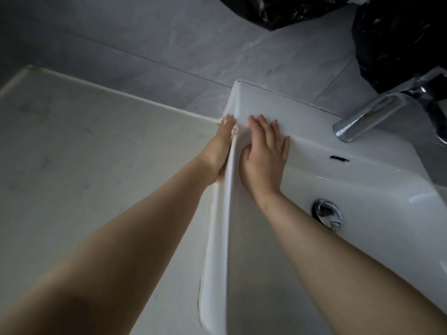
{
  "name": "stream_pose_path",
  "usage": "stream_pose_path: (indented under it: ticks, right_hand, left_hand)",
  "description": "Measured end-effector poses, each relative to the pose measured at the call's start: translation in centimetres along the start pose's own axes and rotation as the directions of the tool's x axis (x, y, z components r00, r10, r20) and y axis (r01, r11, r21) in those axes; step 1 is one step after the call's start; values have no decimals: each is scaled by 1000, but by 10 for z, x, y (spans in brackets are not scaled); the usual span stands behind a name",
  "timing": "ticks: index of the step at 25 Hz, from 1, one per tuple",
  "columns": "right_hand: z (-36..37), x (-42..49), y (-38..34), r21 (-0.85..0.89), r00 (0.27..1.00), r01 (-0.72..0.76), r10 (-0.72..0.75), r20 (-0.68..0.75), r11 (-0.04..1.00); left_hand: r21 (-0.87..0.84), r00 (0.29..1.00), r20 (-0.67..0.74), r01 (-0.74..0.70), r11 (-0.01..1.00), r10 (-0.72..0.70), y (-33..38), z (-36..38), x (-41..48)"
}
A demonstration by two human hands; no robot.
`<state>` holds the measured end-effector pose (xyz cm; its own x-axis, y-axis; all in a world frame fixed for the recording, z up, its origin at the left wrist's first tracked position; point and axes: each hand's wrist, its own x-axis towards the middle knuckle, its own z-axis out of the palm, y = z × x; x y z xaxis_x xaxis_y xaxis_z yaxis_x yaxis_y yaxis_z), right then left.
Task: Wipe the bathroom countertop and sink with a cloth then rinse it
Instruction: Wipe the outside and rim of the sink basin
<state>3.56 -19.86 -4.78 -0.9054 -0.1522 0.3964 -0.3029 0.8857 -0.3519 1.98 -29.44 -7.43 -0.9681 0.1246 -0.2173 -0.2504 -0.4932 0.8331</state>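
Bare and reaching in from the near edge, the left forearm (108, 238) crosses the pale countertop (84, 141) while the right forearm (338, 262) passes over the white ceramic sink (362, 180). The left hand (216, 151) lies against the outside of the sink's left wall, its fingers pointing toward the back left corner and partly hidden behind the rim. A small pale crumpled bit, seemingly the cloth (229, 123), shows at those fingertips, at the seam where the countertop's back edge meets the sink. Whether the fingers curl round it cannot be told. The right hand (263, 153) is spread flat, fingers straight, and presses on the inside of the same left wall near the back left corner.

A chrome drain stopper (327, 213) sits in the basin floor, just beside the right forearm. A dark overflow slot (339, 158) marks the back wall, below the chrome faucet (367, 117) on the back rim. Black plastic bags (399, 44) hang against the grey tiled wall (145, 39) above the faucet
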Motion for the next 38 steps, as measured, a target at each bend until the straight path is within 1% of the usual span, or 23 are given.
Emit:
stream_pose_path:
  ticks: [2,5,7,8,10,12,13,15,17,19,20,22,24,26,28,29,30,31,32,33,35,37,38]
  right_hand:
    - [3,-1,0,-4,1000,-7,7,-11,1000]
    - [13,-2,0,36,997,-15,17,-70,999]
    - [20,-2,-2,70,992,-32,40,-119,997]
    - [22,-2,-2,81,989,-35,46,-138,996]
    - [24,-3,0,81,987,-25,38,-159,996]
    - [24,-2,1,81,987,-22,34,-157,997]
    - [23,-2,2,81,987,-21,34,-155,996]
    - [24,-4,1,85,986,-18,32,-161,996]
    - [25,-3,0,99,984,-18,35,-174,995]
    - [27,-3,0,111,980,-23,45,-196,994]
    - [28,-3,1,110,978,-23,46,-205,994]
    - [29,-2,2,100,974,-19,41,-223,995]
    - [30,-3,2,85,971,-4,24,-236,996]
    - [31,-3,2,71,971,6,11,-240,997]
    - [32,-3,4,81,969,4,17,-248,997]
    - [32,-3,4,81,966,8,13,-259,997]
    - [32,-2,3,74,962,14,7,-274,997]
    - [32,-2,4,67,959,16,3,-283,998]
    - [32,-2,4,71,961,13,7,-276,997]
    - [32,-3,3,79,966,8,12,-256,997]
    - [30,-3,2,91,975,7,14,-223,996]
    - [29,-5,3,89,974,8,12,-228,996]
    - [29,-3,4,83,970,10,11,-242,997]
  left_hand:
    - [12,1000,13,28,1000,-28,-15,-6,-5]
    - [22,996,-32,-77,997,78,-49,-11,-24]
    - [-38,992,-67,-112,993,109,-36,-10,-19]
    - [-28,992,-64,-108,994,106,-25,-9,-7]
    - [19,997,-42,-69,997,70,-7,-10,20]
    - [89,993,-115,42,995,-32,-11,-23,46]
    - [120,991,-117,79,990,-65,-18,-30,52]
    - [79,993,-97,80,994,-73,-24,-26,22]
    - [31,991,-128,37,999,-32,-28,-12,-13]
    - [19,991,-131,-15,1000,18,-38,-10,-16]
    - [8,993,-107,-56,998,57,-31,-8,-11]
    - [105,990,-32,-132,986,136,0,-2,19]
    - [208,976,-146,-133,969,165,34,-1,53]
    - [267,954,-216,-146,952,207,41,2,62]
    - [275,953,-181,-188,943,243,27,5,37]
    - [279,957,-142,-207,938,254,16,2,28]
    - [290,962,-66,-236,928,265,11,1,25]
    - [307,959,-50,-250,918,278,16,1,28]
    - [326,954,-90,-244,913,287,29,4,36]
    - [348,950,-137,-220,912,281,44,9,43]
    - [318,948,-198,-178,931,249,57,13,51]
    - [262,976,-164,-98,960,145,40,10,37]
    - [224,984,-129,-91,970,122,28,8,25]
